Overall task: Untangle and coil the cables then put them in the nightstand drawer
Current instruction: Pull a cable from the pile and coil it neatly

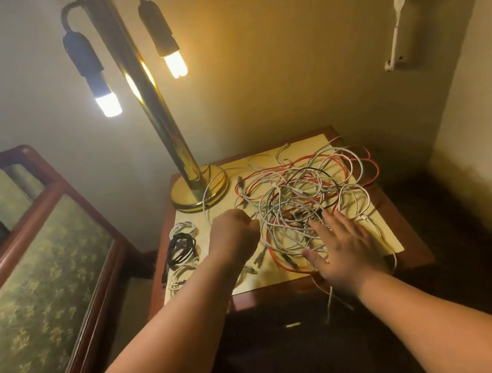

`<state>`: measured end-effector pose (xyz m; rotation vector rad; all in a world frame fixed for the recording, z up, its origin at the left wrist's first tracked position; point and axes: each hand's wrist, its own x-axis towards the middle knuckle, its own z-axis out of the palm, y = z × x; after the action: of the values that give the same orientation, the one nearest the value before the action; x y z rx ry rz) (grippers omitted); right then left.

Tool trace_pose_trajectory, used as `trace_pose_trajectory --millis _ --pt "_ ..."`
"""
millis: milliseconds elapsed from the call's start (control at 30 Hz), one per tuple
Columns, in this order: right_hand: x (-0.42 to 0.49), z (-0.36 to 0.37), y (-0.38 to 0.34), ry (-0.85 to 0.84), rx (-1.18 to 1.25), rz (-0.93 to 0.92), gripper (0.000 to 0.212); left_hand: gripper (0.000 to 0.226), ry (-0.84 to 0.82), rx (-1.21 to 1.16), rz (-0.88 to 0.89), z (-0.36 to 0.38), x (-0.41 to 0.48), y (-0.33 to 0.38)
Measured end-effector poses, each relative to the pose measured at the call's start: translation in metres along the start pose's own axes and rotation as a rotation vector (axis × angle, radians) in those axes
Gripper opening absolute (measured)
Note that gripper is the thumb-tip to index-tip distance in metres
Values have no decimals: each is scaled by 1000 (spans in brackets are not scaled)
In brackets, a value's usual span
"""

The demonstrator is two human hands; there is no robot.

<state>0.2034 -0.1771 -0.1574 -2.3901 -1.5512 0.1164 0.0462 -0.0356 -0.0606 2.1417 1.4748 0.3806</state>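
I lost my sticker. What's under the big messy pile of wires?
A pale yellow sheet lies under the tangled cables, on the nightstand. The right hand covers part of it; anything small beneath is hidden.

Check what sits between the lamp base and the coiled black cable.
A coiled white cable lies between the lamp base and the coiled black cable. The head view shows it.

Tangled multicoloured cables on nightstand, coiled cables at its left
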Motion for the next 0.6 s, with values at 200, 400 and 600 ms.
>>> trace_pose_trajectory --millis 200,400,600 --pt "4 7 3 -24 -20 -17 70 57 -99 -231 -255 52 11 22" --pt "5 10 9 -21 -34 -78 74 28 -97 -237 -258 54 19 32" --pt "-5 -1 3 35 19 -69 82 22 -146 -320 -216 9 24 34"
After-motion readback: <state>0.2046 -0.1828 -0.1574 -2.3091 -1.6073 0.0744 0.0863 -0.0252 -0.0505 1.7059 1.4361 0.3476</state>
